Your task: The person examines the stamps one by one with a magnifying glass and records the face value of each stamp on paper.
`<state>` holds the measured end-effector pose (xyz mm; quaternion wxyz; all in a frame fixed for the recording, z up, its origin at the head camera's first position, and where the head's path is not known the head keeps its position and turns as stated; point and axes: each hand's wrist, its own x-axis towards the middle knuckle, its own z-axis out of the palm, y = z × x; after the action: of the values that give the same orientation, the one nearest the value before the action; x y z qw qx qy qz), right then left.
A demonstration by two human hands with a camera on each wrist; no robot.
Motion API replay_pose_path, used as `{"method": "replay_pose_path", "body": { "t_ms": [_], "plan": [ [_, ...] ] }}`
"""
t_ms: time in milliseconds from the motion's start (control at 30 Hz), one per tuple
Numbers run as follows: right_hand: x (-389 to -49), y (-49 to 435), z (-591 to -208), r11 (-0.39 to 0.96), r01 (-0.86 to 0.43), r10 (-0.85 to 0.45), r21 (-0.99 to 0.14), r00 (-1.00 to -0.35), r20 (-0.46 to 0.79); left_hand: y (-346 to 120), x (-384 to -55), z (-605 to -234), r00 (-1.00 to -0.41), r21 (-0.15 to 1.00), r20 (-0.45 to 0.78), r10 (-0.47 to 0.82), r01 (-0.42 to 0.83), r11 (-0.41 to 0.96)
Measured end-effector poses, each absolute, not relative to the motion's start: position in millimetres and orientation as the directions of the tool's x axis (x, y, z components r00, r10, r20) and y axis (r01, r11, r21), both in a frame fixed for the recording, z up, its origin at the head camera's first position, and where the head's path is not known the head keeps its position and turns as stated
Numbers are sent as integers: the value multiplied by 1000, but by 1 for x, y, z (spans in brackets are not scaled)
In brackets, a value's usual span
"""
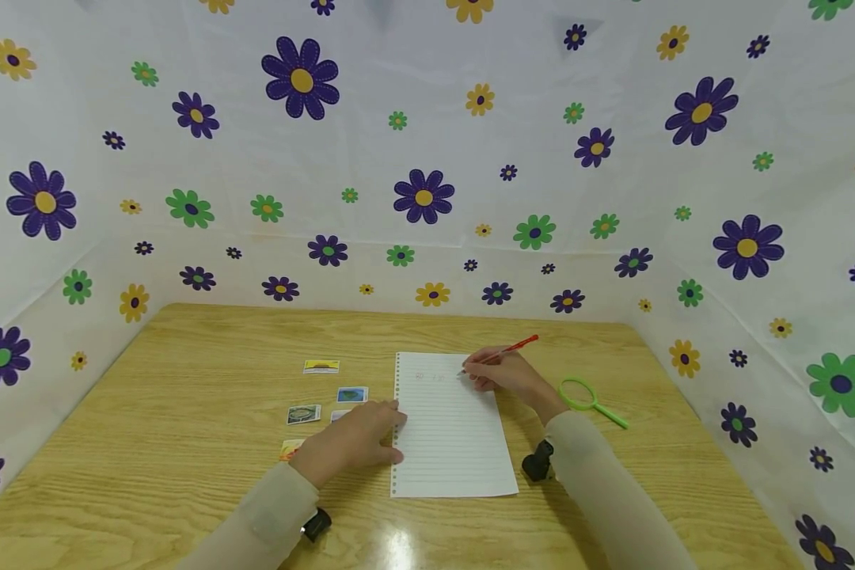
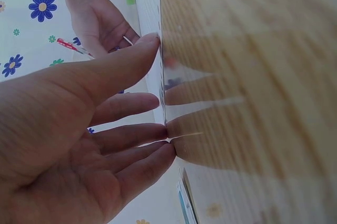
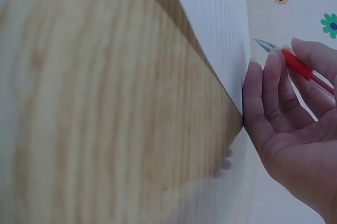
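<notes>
Our left arm (image 1: 256,514) and right arm (image 1: 606,491) reach toward the table's far edge (image 1: 256,317). Our left hand (image 1: 356,439) has almost straight fingers (image 2: 145,171), thumb (image 2: 121,71) apart. Our right hand (image 1: 497,372), nearer that edge, pinches with bent fingers.

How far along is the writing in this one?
Done: a few faint marks near the top of the paper, too small to read. In hand: the right hand holds a red pen, its tip to the right of those marks; the left hand rests at the paper's left edge. Remaining: probably more writing, since the ruled lines below look blank.
</notes>
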<state>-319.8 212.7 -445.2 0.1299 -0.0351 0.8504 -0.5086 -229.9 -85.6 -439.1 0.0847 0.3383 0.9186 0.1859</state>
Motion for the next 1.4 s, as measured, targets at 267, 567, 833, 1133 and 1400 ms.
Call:
{"method": "replay_pose_path", "body": {
  "t_ms": [267, 567, 833, 1133, 1400],
  "plan": [
    [-321, 211, -446, 463, 88, -168, -882, -968, -185, -85, -229, -439, -764, 397, -38, 644, 580, 711],
    [-321, 209, -445, 509, 112, -126, -853, -971, -203, -85, -229, -438, -759, 396, -34, 651, 587, 706],
    [-322, 208, -447, 538, 83, -131, -839, -975, -180, -86, -229, -437, -753, 396, -24, 657, 596, 698],
    [-323, 206, -448, 549, 112, -99, -828, -975, -197, -85, -228, -437, -767, 394, -42, 641, 576, 716],
    [-323, 206, -447, 553, 110, -100, -826, -975, -197, -85, -228, -437, -761, 405, -36, 648, 582, 705]
  ]
}}
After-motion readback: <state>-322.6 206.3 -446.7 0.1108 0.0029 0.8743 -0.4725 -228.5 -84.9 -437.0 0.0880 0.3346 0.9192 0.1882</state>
